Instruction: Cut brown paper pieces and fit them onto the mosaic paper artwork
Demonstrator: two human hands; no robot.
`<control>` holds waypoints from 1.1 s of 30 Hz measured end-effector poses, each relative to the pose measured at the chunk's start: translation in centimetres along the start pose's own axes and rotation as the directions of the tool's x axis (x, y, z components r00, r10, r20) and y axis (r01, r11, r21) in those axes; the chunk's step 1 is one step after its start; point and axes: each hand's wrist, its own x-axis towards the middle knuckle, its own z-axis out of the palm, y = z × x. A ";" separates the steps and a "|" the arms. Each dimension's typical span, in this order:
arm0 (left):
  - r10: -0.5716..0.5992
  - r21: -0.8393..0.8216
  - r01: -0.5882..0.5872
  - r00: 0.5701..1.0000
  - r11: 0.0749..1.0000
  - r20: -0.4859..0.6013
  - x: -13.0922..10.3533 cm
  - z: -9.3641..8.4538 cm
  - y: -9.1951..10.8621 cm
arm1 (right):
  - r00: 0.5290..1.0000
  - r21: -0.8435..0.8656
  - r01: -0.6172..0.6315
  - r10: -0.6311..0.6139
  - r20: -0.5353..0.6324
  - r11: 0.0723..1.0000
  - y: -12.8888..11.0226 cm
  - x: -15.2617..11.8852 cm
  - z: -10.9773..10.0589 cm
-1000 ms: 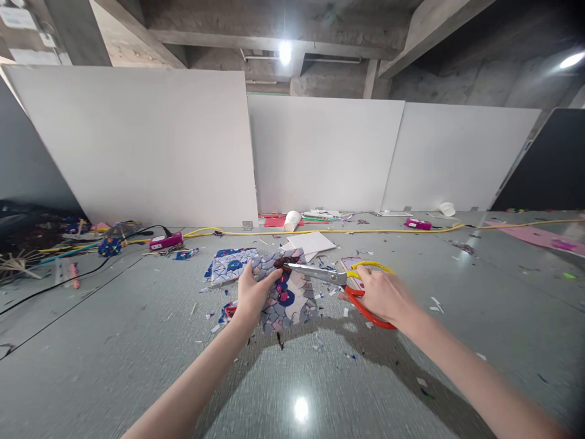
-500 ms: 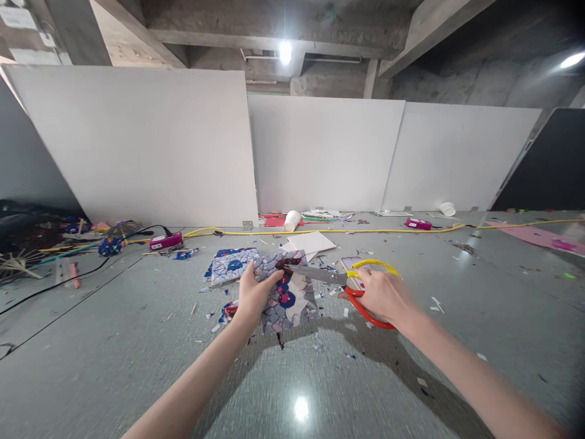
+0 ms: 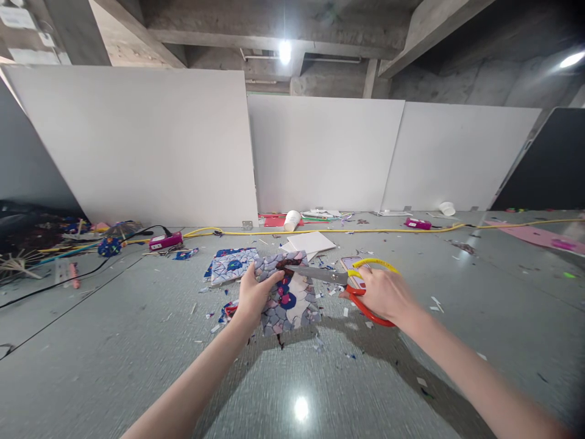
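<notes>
My left hand (image 3: 256, 292) is closed on the left edge of a patterned mosaic-like panel (image 3: 297, 305), its thumb lying across the front. The panel is grey and white with blue and pink spots, and a dark brown patch (image 3: 286, 264) sits near its top. Closed round the handles of a pair of scissors (image 3: 331, 276), one handle yellow and one red, is my right hand (image 3: 381, 291). The blades point left, their tips at the brown patch; whether they touch it I cannot tell. Behind my left hand lies a similar blue-and-white panel (image 3: 228, 266).
White sheets (image 3: 315, 244) lie beyond the panel, and a phone (image 3: 350, 263) is partly behind the scissors. A yellow cable (image 3: 320, 231) crosses the grey surface before a white cup (image 3: 292, 221). A magenta glue gun (image 3: 166, 241) lies left; small scraps are scattered around.
Almost nothing differs. The scissors' handles have come slightly closer together, and the panel has shifted very little in my left hand.
</notes>
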 end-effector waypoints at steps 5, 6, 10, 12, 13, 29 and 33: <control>0.005 -0.007 -0.005 1.000 1.000 -0.003 0.1 0.0 0.0 | 1.000 0.012 0.005 -0.005 0.008 1.000 0.0 0.0 -0.1; -0.001 -0.001 0.001 1.000 1.000 0.002 0.1 -0.1 -0.1 | 1.000 0.018 0.008 -0.008 0.009 1.000 0.0 0.1 -0.1; -0.018 0.017 0.018 1.000 1.000 -0.001 0.3 -0.2 -0.3 | 1.000 0.041 0.015 -0.016 0.007 0.999 0.3 0.1 0.0; -0.031 -0.001 0.031 0.999 1.000 -0.024 0.4 -0.2 -0.3 | 1.000 0.042 0.018 -0.018 -0.003 0.999 0.6 0.2 0.0; -0.037 -0.015 0.037 0.999 0.999 -0.034 0.4 -0.2 -0.3 | 1.000 0.040 0.020 -0.020 -0.005 0.999 0.6 0.2 0.0; -0.005 -0.009 0.005 1.000 1.000 -0.001 0.1 0.0 0.2 | 1.000 0.031 0.018 -0.018 0.004 0.999 0.5 0.2 0.0; -0.043 0.007 0.043 0.998 0.999 -0.039 0.1 0.1 0.4 | 1.000 0.049 0.024 -0.024 0.006 0.999 0.5 0.2 0.2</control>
